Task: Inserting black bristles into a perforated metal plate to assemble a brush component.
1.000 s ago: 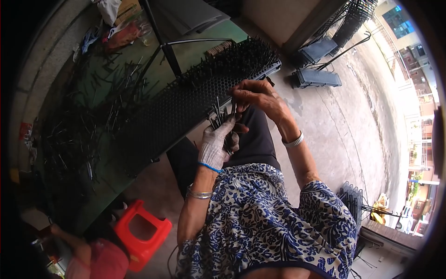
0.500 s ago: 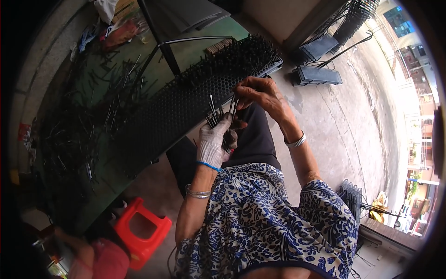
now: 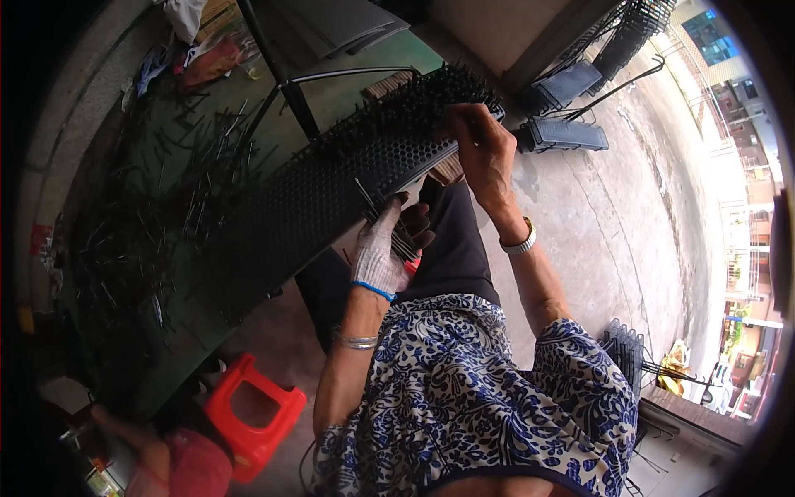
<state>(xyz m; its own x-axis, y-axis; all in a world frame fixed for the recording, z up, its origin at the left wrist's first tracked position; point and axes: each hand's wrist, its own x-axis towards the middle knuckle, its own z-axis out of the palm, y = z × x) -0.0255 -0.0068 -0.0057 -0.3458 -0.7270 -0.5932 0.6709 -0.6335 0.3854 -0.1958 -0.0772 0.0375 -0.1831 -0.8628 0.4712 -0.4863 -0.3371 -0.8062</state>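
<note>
L hand (image 3: 383, 253), gloved — grip holding bundle of black pins (image 3: 396, 232); R hand (image 3: 484, 149) pinching pin at perforated black panel (image 3: 331, 195).

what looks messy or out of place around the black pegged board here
Loose thin black rods lie scattered in all directions across the green table, not bundled. The black perforated board lies slanted off the table edge toward the lap. The gloved left hand grips a bunch of rods; the right hand rests on the board's far end.
</note>
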